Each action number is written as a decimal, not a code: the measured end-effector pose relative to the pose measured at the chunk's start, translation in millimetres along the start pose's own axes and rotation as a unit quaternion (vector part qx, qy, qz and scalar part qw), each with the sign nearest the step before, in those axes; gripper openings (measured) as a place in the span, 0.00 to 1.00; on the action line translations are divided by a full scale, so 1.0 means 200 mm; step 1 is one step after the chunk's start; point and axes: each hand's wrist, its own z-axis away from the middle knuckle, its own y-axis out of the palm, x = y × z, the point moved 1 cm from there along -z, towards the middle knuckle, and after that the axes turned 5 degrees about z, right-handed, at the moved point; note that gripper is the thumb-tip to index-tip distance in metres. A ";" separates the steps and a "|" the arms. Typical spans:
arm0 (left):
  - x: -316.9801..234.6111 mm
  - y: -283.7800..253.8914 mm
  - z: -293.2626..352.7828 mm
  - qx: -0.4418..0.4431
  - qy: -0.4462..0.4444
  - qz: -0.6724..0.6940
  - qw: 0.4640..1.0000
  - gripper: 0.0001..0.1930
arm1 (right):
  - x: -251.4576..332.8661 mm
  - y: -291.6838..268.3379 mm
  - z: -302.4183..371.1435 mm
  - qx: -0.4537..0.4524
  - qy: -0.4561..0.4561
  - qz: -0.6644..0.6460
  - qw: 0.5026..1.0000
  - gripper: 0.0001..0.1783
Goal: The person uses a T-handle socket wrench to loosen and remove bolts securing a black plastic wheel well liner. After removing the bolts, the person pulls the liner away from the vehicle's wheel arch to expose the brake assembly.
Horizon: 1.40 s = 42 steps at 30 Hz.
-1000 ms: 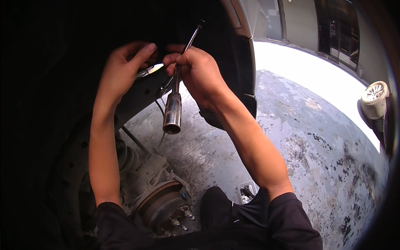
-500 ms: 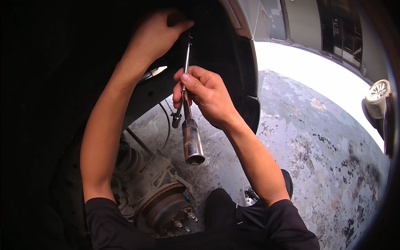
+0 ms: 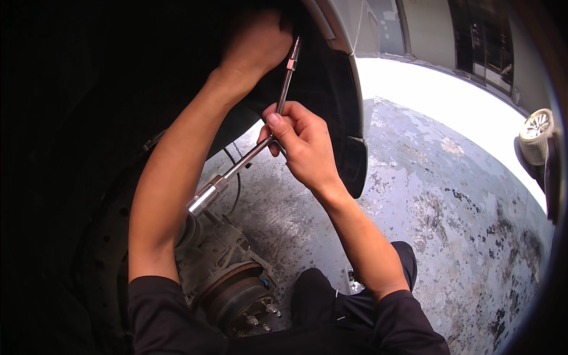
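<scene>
My right hand (image 3: pixel 302 145) is closed around the middle of a metal three-way socket wrench (image 3: pixel 248 156). One arm of it points up to a slim tip, and another slants down left to a large shiny socket; my fingers mostly hide the third. Above, my left hand (image 3: pixel 260 41) is raised inside the dark wheel arch (image 3: pixel 325 89) of a car, close to the wrench's upper tip. Motion and shadow blur its fingers, so their grip cannot be made out. My left forearm passes just beside the large socket.
Below my arms sits a rusty brake drum or hub (image 3: pixel 236 296) with bare studs. The car's light body panel (image 3: pixel 361 29) edges the arch. Beside my knee lies a small container (image 3: pixel 354 279). A wheel (image 3: pixel 537 135) stands far right on the worn grey floor (image 3: pixel 426 195).
The wrench has turned in my right hand: its large socket swung from pointing down to pointing down left. My left hand moved right and its forearm shifted right too.
</scene>
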 end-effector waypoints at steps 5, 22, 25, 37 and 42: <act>-0.04 -0.02 0.01 0.024 -0.046 0.087 0.995 0.15 | 0.04 -0.01 -0.04 0.005 0.008 0.027 1.000 0.13; 0.18 0.08 -0.01 0.029 -0.162 0.261 0.951 0.17 | 0.00 -0.08 0.10 0.058 0.041 0.038 0.997 0.11; -0.08 0.03 0.07 -0.103 0.001 0.106 0.989 0.11 | -0.01 -0.11 0.10 0.055 0.051 0.045 0.996 0.11; 0.13 0.15 0.03 -0.033 0.015 -0.084 0.996 0.14 | -0.05 -0.05 0.09 -0.019 0.035 0.043 0.998 0.08; 0.05 -0.03 0.02 -0.021 -0.082 0.012 0.996 0.17 | 0.03 -0.02 -0.03 -0.028 0.009 0.061 0.998 0.09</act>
